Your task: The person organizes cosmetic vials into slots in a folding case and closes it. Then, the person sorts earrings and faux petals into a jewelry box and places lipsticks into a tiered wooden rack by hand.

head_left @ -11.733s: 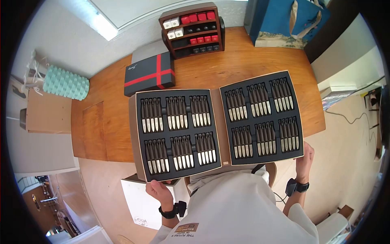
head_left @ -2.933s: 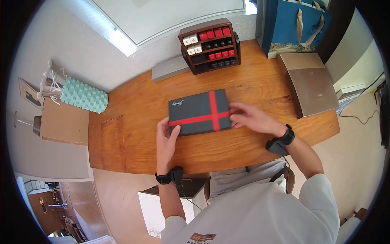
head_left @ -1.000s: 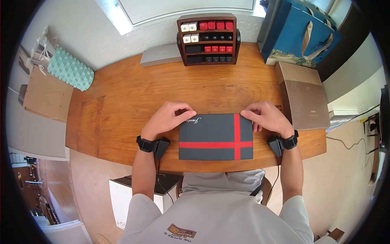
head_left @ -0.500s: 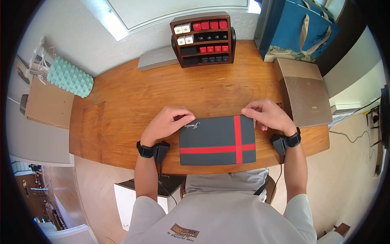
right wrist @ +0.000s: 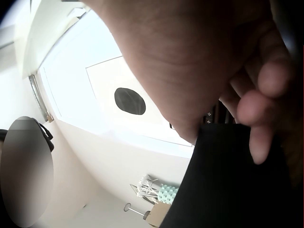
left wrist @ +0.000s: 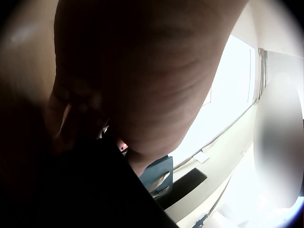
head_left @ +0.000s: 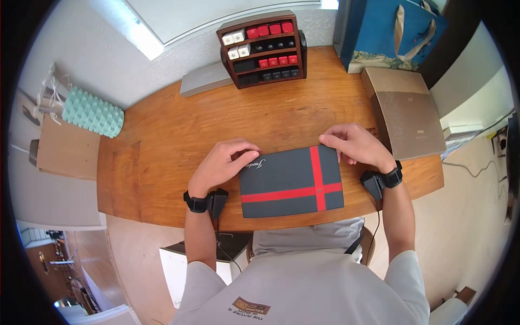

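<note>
Dark grey box pinched at both far corners

Red bands (head_left: 317,179) cross on top of the dark grey box (head_left: 281,181), which is close to the front edge of the wooden worktop (head_left: 184,124), right before the seated person. The left hand (head_left: 219,165) has its grip pinching the far left corner, thumb and curled fingers together, just beside the pale script lettering. The right hand (head_left: 355,145) pinches the far right corner, thumb near the top edge and the other fingers bent beneath. Whether the box lies flat or is slightly raised, I cannot tell; the wrist views are too dark around the grip.

Behind, against the wall, stands a wooden rack (head_left: 257,19) with white cubes (head_left: 238,36) and red cubes (head_left: 274,27) on its shelves. A flat grey box (head_left: 206,79) lies beside it on the left. At the right end of the worktop is a brown box (head_left: 411,124), with a blue paper bag (head_left: 374,43) behind it. Far left, a mint-green studded cylinder (head_left: 93,112) sits near a cardboard box (head_left: 67,146).
</note>
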A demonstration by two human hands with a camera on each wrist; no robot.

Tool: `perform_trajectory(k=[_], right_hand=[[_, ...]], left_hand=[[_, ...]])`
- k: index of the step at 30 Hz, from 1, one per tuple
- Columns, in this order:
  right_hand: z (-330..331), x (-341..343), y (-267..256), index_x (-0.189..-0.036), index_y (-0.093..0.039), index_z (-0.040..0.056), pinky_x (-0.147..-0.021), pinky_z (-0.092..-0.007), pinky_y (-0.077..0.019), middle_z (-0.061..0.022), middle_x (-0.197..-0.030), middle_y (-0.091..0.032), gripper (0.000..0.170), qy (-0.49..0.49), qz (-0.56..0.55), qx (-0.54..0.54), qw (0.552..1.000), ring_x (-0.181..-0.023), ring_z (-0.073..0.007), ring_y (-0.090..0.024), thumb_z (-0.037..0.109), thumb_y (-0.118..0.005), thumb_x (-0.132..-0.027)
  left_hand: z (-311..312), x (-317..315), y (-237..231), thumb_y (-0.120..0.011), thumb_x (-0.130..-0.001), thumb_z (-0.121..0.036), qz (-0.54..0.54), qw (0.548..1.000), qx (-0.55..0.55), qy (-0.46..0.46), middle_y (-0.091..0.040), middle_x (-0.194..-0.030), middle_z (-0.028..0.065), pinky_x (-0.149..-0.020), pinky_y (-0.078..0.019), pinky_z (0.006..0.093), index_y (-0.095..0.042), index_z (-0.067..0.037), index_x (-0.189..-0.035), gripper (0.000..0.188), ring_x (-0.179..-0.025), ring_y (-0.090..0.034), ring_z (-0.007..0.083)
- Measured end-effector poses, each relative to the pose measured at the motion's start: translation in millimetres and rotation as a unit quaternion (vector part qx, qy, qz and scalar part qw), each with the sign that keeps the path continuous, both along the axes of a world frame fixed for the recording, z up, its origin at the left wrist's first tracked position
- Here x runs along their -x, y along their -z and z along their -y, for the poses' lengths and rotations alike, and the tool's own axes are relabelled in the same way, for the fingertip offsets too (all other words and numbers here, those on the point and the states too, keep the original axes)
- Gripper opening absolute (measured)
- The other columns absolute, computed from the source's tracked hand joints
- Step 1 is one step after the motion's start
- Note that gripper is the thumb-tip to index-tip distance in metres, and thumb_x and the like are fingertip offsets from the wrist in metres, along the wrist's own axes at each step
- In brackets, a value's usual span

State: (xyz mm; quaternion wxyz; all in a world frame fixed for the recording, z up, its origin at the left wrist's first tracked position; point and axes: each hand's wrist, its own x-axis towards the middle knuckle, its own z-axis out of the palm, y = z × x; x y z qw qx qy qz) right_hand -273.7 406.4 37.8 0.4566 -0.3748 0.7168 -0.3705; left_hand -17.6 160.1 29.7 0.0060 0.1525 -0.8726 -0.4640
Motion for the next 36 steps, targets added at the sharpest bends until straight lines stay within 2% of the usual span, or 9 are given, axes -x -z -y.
perform_trajectory(k=[1,3,4,8,10,20,26,28,36], right_hand=[[0,0,2,-0.104,-0.076,0.0011,-0.045,-0.0243,-0.0420,-0.0047,-0.066,-0.067,0.053,-0.001,-0.014,0.002,1.000,-0.047,-0.0079,-0.054,0.052,-0.063,-0.102],[0,2,5,-0.104,-0.076,0.0012,-0.045,-0.0250,-0.0424,-0.0046,-0.065,-0.066,0.055,0.002,-0.008,0.002,1.000,-0.048,-0.0085,-0.054,0.054,-0.062,-0.102],[0,2,6,-0.104,-0.076,0.0014,-0.045,-0.0257,-0.0428,-0.0045,-0.064,-0.066,0.057,-0.007,-0.007,-0.003,1.000,-0.048,-0.0091,-0.055,0.056,-0.061,-0.102],[1,4,8,-0.101,-0.075,0.0018,-0.046,-0.0225,-0.0416,-0.0027,-0.066,-0.063,0.052,-0.011,0.006,-0.010,1.000,-0.048,-0.0068,-0.053,0.052,-0.061,-0.104],[0,7,12,-0.097,-0.076,-0.0007,-0.048,-0.0265,-0.0493,-0.0063,-0.064,-0.066,0.064,-0.034,-0.008,-0.003,0.999,-0.050,-0.0119,-0.061,0.060,-0.058,-0.102],[-4,8,13,-0.082,-0.067,-0.0130,-0.054,-0.0304,-0.0596,-0.0189,-0.072,-0.072,0.093,0.021,0.053,-0.002,0.998,-0.061,-0.0254,-0.074,0.073,-0.039,-0.103],[-2,10,26,-0.094,-0.071,-0.0106,-0.058,-0.0293,-0.0600,-0.0135,-0.076,-0.072,0.064,-0.007,0.060,0.030,0.998,-0.064,-0.0204,-0.074,0.048,-0.050,-0.109],[-1,10,31,-0.104,-0.074,-0.0038,-0.063,-0.0272,-0.0577,-0.0086,-0.076,-0.071,0.041,-0.026,-0.005,0.146,0.989,-0.063,-0.0143,-0.069,0.033,-0.058,-0.108],[-4,8,18,-0.105,-0.077,0.0009,-0.063,-0.0285,-0.0544,-0.0072,-0.077,-0.071,0.033,-0.046,-0.041,0.093,0.994,-0.066,-0.0121,-0.067,0.030,-0.061,-0.107]], left_hand=[[-4,1,-3,-0.070,-0.100,-0.029,0.005,1.000,0.004,0.009,-0.073,-0.103,0.0129,-0.080,-0.0529,0.0326,-0.072,0.001,-0.115,0.033,-0.089,-0.067,0.0218],[-22,1,-15,-0.080,-0.090,-0.035,-0.094,0.990,0.103,0.037,-0.067,-0.125,0.0182,-0.097,-0.0524,0.0375,-0.064,0.000,-0.131,0.056,-0.111,-0.065,0.0308],[-32,0,-30,-0.089,-0.078,-0.045,-0.033,0.986,0.146,0.067,-0.053,-0.144,0.0247,-0.114,-0.0425,0.0462,-0.052,-0.003,-0.146,0.088,-0.132,-0.053,0.0416],[-85,5,-51,-0.093,-0.066,-0.053,-0.014,0.959,0.239,0.149,-0.042,-0.153,0.0261,-0.118,-0.0355,0.0526,-0.046,-0.007,-0.154,0.110,-0.140,-0.044,0.0451],[-101,8,-44,-0.094,-0.063,-0.055,0.000,0.927,0.335,0.168,-0.034,-0.156,0.0281,-0.119,-0.0317,0.0585,-0.042,-0.008,-0.157,0.117,-0.141,-0.038,0.0493],[-96,4,-36,-0.094,-0.063,-0.046,-0.017,0.959,0.234,0.158,-0.031,-0.152,0.0279,-0.119,-0.0274,0.0634,-0.043,-0.012,-0.157,0.112,-0.140,-0.033,0.0507],[-98,5,-47,-0.094,-0.063,-0.047,-0.043,0.946,0.281,0.156,-0.033,-0.152,0.0266,-0.116,-0.0305,0.0601,-0.051,-0.017,-0.153,0.104,-0.139,-0.035,0.0479],[-99,3,-52,-0.095,-0.059,-0.045,-0.022,0.936,0.318,0.149,-0.034,-0.153,0.0260,-0.115,-0.0315,0.0597,-0.055,-0.017,-0.151,0.105,-0.139,-0.036,0.0488],[-102,5,-59,-0.095,-0.058,-0.044,-0.004,0.937,0.305,0.171,-0.035,-0.153,0.0252,-0.115,-0.0323,0.0589,-0.055,-0.017,-0.151,0.104,-0.138,-0.037,0.0488]])
